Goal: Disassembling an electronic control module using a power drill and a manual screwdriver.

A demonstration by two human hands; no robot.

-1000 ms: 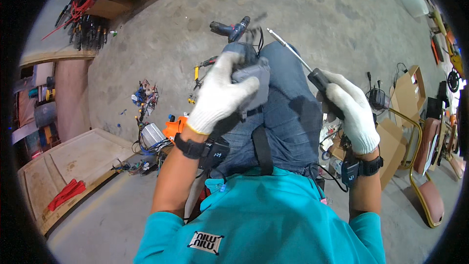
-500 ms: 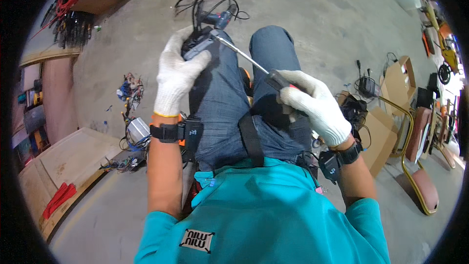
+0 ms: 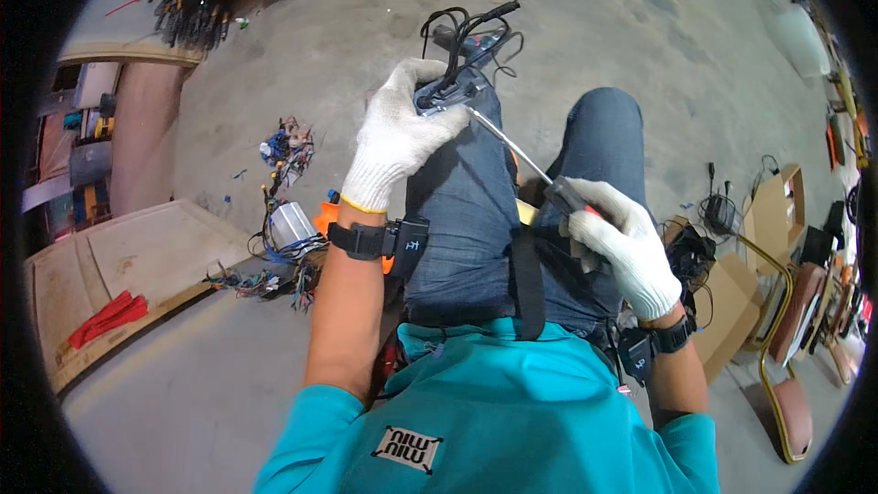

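While L hand clamps dark wired box, R hand grips screwdriver.

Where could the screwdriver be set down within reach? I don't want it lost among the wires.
Bare concrete floor lies ahead of the knees, beyond the black cables. The floor by the left elbow, below the wooden board, is also bare. It is crowded at the wire pile on the left and the cardboard boxes on the right.

Black rectangular label with white print, on the teal shirt at 6 o'clock; brown cardboard boxes at 3 o'clock.
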